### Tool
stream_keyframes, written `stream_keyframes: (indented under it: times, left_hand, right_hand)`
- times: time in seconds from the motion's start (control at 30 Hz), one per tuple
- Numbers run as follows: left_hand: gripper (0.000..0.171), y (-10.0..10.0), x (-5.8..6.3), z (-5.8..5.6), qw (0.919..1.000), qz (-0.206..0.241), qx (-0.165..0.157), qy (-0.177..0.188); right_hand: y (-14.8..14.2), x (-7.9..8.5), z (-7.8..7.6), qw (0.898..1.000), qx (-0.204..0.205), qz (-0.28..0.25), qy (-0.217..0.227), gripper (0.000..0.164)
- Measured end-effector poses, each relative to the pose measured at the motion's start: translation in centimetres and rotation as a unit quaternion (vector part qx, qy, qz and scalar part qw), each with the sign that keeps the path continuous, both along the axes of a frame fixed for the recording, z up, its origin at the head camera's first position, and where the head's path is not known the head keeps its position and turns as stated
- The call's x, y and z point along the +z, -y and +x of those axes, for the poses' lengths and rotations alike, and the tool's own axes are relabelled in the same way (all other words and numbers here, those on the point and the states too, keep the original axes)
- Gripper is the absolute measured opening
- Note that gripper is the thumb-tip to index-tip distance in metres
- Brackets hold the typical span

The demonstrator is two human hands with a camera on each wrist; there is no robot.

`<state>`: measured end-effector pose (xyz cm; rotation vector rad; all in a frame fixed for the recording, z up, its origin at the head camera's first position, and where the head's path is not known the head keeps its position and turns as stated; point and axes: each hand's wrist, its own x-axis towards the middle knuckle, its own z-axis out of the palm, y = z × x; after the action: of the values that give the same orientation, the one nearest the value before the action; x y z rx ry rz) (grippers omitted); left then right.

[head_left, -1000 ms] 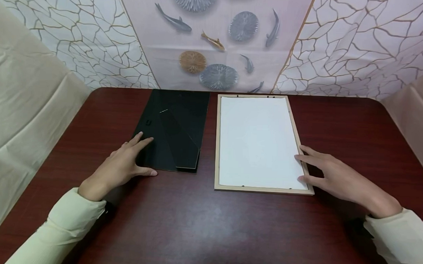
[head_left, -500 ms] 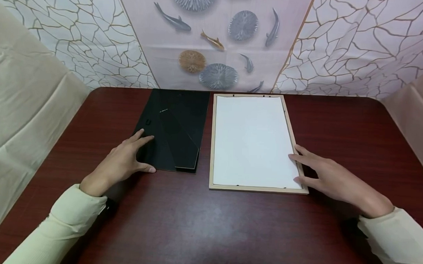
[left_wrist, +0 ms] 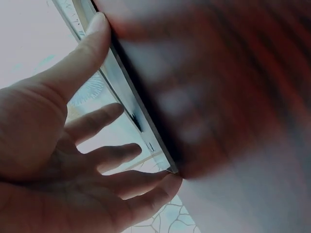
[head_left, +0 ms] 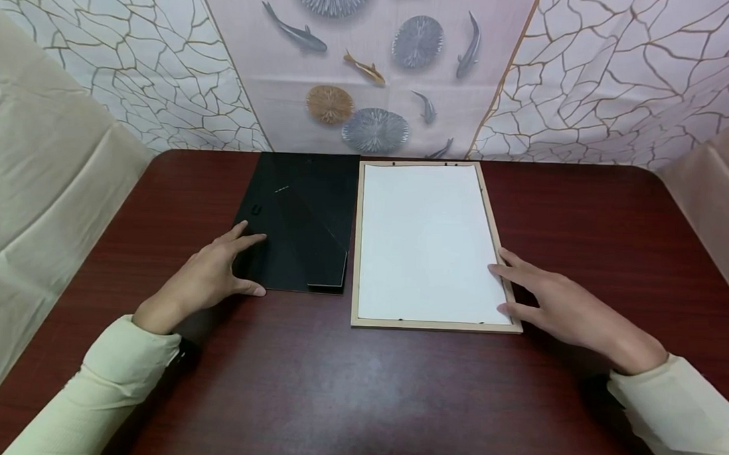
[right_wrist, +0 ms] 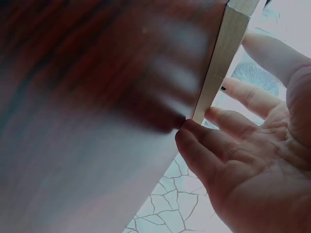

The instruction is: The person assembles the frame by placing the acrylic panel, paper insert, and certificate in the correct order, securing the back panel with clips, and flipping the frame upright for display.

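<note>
A black picture-frame backboard (head_left: 291,245) with a fold-out stand lies flat at the left of the head view. My left hand (head_left: 203,275) touches its left and near edges with spread fingers, thumb at the near edge. Just right of it lies a light wooden picture frame (head_left: 436,326), with a white sheet (head_left: 430,243) filling its inside. My right hand (head_left: 557,304) rests its fingertips along the frame's right edge. In the right wrist view the fingers (right_wrist: 233,124) lie against the wooden side. A narrow gap separates backboard and frame at the near end.
Both things lie on a dark red-brown wooden table (head_left: 358,395), near its far edge. Behind it hangs a patterned cloth (head_left: 382,67) with fish and round leaf shapes. Plain beige cloth (head_left: 40,196) borders the left side, and more hangs at the right.
The wooden frame has slid left, with my right hand moving along at its edge, and the gap to the backboard has narrowed. The backboard has turned slightly under my left hand.
</note>
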<state>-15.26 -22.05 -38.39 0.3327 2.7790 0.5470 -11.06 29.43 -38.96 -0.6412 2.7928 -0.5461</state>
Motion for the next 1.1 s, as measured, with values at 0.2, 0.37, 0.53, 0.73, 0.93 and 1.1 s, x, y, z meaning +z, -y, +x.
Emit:
stream_keyframes:
  times: [0.2,0.37,0.53,0.73,0.93,1.1]
  left_hand:
    - [0.098,-0.33,-0.08,-0.17,0.9999,0.001,-0.009,-0.004]
    - [0.095,-0.62,-0.09,-0.21,0.9998,0.008,-0.01,-0.012]
    - [0.093,-0.81,-0.03,-0.1,0.9996,0.011,-0.011,-0.023]
    - [0.093,-0.89,0.14,0.12,0.9989,0.015,-0.009,-0.044]
    - [0.091,-0.87,0.17,0.4,0.9977,0.018,0.001,-0.065]
    - [0.091,-0.82,0.1,0.7,0.996,0.008,0.013,-0.088]
  right_hand:
    - [0.14,-0.07,0.07,1.0,0.003,-0.005,0.004,0.065]
    - [0.25,-0.06,0.2,1.0,0.003,-0.008,0.004,0.065]
    - [0.24,-0.08,0.24,1.0,0.006,-0.008,-0.003,0.065]
    - [0.27,-0.11,0.16,1.0,0.004,-0.011,0.003,0.065]
    - [0.29,-0.16,0.09,1.0,0.003,-0.013,0.007,0.066]
    - [0.29,-0.23,0.07,1.0,-0.001,-0.015,0.013,0.066]
